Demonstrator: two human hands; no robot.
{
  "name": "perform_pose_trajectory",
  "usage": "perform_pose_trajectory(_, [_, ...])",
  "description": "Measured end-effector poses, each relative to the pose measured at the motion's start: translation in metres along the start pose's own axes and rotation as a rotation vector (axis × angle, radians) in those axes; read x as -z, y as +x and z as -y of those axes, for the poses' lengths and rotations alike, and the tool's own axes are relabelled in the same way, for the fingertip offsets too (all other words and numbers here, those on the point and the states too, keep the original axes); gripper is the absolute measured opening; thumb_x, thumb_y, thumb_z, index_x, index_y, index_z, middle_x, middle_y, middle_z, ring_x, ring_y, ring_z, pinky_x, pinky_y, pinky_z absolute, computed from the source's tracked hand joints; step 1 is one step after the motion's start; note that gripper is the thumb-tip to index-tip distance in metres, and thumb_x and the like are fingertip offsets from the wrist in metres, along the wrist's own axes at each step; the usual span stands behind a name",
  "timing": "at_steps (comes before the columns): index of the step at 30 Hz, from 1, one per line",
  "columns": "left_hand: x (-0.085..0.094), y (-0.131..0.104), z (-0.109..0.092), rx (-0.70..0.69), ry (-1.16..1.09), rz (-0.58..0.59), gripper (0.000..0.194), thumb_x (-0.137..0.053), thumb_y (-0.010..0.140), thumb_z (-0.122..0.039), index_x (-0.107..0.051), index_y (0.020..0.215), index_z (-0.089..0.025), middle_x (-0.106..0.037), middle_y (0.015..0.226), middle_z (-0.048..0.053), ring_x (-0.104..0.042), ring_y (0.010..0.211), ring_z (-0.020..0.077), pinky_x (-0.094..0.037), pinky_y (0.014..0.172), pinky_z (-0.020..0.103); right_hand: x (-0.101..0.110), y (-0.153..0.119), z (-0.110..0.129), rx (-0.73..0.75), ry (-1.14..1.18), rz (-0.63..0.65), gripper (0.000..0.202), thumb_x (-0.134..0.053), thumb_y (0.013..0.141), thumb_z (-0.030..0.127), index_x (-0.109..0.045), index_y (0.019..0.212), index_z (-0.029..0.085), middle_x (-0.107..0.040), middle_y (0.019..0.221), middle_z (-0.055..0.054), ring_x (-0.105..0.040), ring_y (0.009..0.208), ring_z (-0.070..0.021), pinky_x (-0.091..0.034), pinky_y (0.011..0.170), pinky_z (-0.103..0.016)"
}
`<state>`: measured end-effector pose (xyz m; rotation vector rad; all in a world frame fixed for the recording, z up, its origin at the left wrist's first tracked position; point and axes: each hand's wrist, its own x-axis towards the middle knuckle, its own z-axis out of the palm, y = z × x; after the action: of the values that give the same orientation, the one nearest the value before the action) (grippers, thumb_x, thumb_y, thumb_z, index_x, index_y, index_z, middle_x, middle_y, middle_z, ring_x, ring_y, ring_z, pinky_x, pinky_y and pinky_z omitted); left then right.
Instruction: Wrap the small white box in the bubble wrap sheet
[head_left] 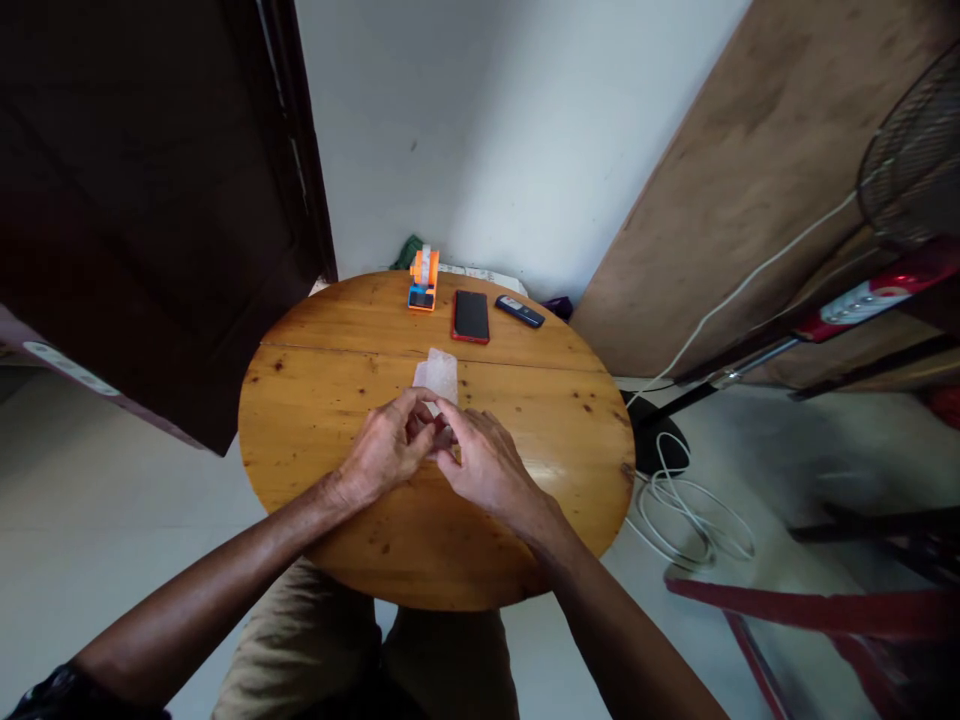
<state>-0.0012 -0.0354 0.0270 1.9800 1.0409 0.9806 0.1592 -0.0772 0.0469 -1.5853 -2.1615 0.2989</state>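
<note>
A whitish, translucent wrap (441, 372) lies at the middle of the round wooden table (300, 400), its far part showing beyond my fingertips. My left hand (386, 445) closes on its near part from the left, fingers bent. From the right, my right hand (487, 460) meets it, thumb and forefinger curled onto the same wrap. The fingertips of both hands almost touch, and they hide the wrap's near end. Whether anything is inside the wrap cannot be made out.
Along the table's far side stand an orange and blue tape dispenser (424, 280), a phone with a red edge (471, 316) and a dark remote (520, 311). A wall rises behind. On the right are a standing fan (862, 300), a coiled white cable (686, 510) and a red-framed chair (810, 610).
</note>
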Motion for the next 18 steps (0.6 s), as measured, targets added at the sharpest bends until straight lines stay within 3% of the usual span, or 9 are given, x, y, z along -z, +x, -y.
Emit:
perform_pose_trajectory(2, [-0.005, -0.004, 0.001, 0.028, 0.041, -0.009, 0.031, -0.063, 0.084, -0.024, -0.059, 0.114, -0.02, -0.069, 0.083, 0.0, -0.061, 0.065, 0.0113, -0.046, 0.06, 0.022, 0.001, -0.003, -0.004, 0.012, 0.099, -0.03, 0.056, -0.053, 0.083, 0.008, -0.05, 0.138, 0.014, -0.073, 0.112, -0.013, -0.067, 0.101, -0.0242, -0.049, 0.093, -0.042])
perform_pose_trajectory(4, [-0.009, -0.004, 0.003, 0.021, 0.109, -0.017, 0.021, -0.066, 0.082, -0.023, -0.061, 0.103, -0.019, -0.069, 0.084, 0.001, -0.061, 0.069, 0.0131, -0.047, 0.063, 0.024, 0.001, -0.005, -0.01, 0.019, 0.225, -0.04, 0.056, -0.048, 0.085, 0.008, -0.048, 0.14, 0.016, -0.074, 0.113, -0.011, -0.067, 0.099, -0.0211, -0.05, 0.092, -0.039])
perform_pose_trajectory(7, [-0.012, -0.003, 0.006, -0.057, 0.216, -0.021, 0.007, -0.065, 0.081, -0.017, -0.063, 0.087, -0.019, -0.067, 0.083, 0.003, -0.061, 0.075, 0.0157, -0.048, 0.069, 0.027, 0.002, -0.003, -0.023, -0.034, 0.436, -0.03, 0.048, -0.045, 0.088, 0.011, -0.053, 0.135, 0.018, -0.075, 0.108, -0.008, -0.068, 0.084, -0.0158, -0.054, 0.077, -0.031])
perform_pose_trajectory(11, [-0.011, -0.003, 0.006, -0.145, 0.275, 0.002, 0.006, -0.062, 0.081, -0.013, -0.062, 0.079, -0.018, -0.064, 0.083, 0.005, -0.06, 0.076, 0.0169, -0.048, 0.07, 0.028, 0.005, 0.016, -0.051, -0.237, 0.577, -0.156, 0.033, -0.055, 0.084, 0.017, -0.064, 0.116, 0.015, -0.074, 0.102, -0.008, -0.068, 0.081, -0.0149, -0.054, 0.068, -0.026])
perform_pose_trajectory(15, [-0.01, -0.003, 0.008, -0.182, 0.249, 0.019, 0.007, -0.06, 0.083, -0.014, -0.062, 0.078, -0.017, -0.062, 0.083, 0.005, -0.06, 0.078, 0.0173, -0.049, 0.072, 0.029, 0.005, 0.042, -0.07, -0.547, 0.674, -0.045, 0.038, -0.066, 0.081, 0.02, -0.061, 0.117, 0.011, -0.07, 0.09, -0.007, -0.064, 0.062, -0.0137, -0.046, 0.042, -0.021])
perform_pose_trajectory(18, [-0.011, -0.004, 0.013, -0.216, 0.2, 0.003, 0.006, -0.059, 0.084, -0.014, -0.062, 0.08, -0.018, -0.062, 0.084, 0.005, -0.059, 0.077, 0.0165, -0.049, 0.071, 0.028, -0.001, 0.058, -0.071, -0.598, 0.745, -0.018, 0.036, -0.074, 0.077, 0.022, -0.062, 0.11, 0.012, -0.066, 0.074, -0.001, -0.06, 0.054, -0.0125, -0.039, 0.034, -0.019])
